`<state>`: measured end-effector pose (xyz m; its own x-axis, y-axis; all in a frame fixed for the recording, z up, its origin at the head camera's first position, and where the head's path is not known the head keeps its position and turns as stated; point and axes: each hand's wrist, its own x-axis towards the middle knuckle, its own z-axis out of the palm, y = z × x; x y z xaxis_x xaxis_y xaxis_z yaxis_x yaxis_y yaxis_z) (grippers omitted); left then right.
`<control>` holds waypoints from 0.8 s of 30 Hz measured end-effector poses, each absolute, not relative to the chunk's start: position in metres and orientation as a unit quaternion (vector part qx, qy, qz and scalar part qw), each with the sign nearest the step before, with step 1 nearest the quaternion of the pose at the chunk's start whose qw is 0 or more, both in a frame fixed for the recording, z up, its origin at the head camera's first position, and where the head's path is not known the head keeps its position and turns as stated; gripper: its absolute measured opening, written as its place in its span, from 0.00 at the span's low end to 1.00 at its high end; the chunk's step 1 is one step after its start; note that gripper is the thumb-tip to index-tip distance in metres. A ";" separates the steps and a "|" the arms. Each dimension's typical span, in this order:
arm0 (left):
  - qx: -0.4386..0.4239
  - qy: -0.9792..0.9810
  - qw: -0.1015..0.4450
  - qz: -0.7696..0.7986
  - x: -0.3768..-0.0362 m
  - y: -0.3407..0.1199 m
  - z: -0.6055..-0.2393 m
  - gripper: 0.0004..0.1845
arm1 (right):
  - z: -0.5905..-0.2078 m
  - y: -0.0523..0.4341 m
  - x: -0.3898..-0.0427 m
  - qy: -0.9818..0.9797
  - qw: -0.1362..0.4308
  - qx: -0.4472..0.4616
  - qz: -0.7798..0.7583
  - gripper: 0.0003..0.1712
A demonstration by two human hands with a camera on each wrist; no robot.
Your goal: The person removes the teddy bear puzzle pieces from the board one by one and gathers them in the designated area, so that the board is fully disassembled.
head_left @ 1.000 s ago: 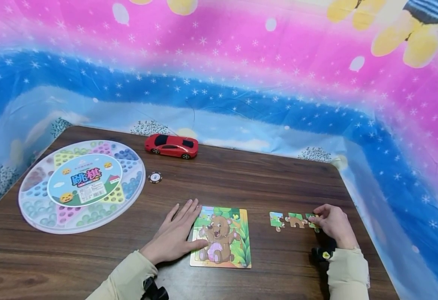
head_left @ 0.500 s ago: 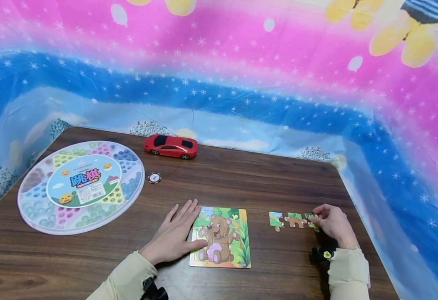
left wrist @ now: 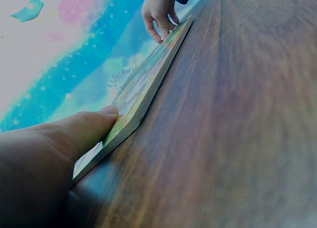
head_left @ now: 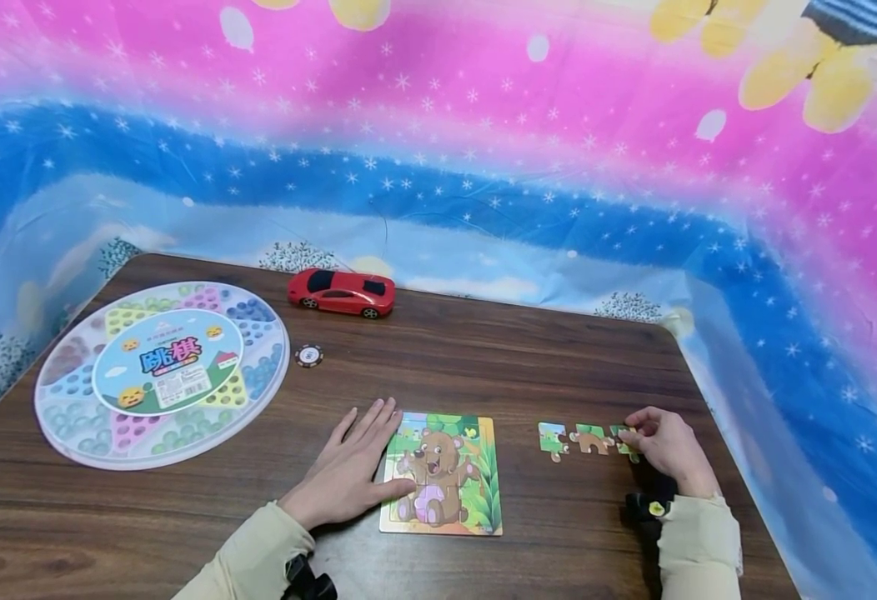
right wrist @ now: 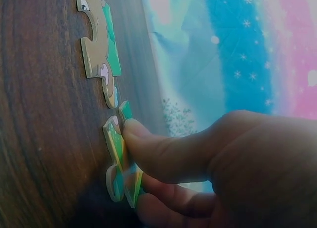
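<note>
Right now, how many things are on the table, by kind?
Loose puzzle pieces: 3
Puzzle board: 1
Round checkers set: 1
Red toy car: 1
Chip: 1
Total: 7

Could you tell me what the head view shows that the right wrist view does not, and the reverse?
Only the head view shows the left hand flat on the bear puzzle board, the red toy car, the round checkers box and the chip. Only the right wrist view shows the thumb pinching the green piece from close up. Both show the right hand and loose pieces on the table.
</note>
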<state>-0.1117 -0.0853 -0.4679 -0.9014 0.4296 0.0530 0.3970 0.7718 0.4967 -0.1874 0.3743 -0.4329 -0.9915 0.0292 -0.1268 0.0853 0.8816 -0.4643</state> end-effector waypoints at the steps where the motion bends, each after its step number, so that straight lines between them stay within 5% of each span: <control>1: 0.220 0.941 0.032 0.257 -0.112 -0.085 -0.468 0.52 | -0.433 0.374 -0.188 0.968 0.059 0.027 -0.241 0.14; 12: 0.219 0.940 0.029 0.259 -0.110 -0.085 -0.467 0.52 | -0.424 0.372 -0.183 0.969 0.087 0.019 -0.230 0.21; 24: 0.221 0.940 0.026 0.257 -0.112 -0.085 -0.468 0.52 | -0.399 0.341 -0.182 0.971 0.021 -0.001 -0.236 0.28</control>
<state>-0.1118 -0.0853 -0.4680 -0.9007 0.4297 0.0640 0.4026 0.7705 0.4942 -0.1816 0.3407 -0.3987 -0.9991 -0.0119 -0.0402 0.0079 0.8885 -0.4588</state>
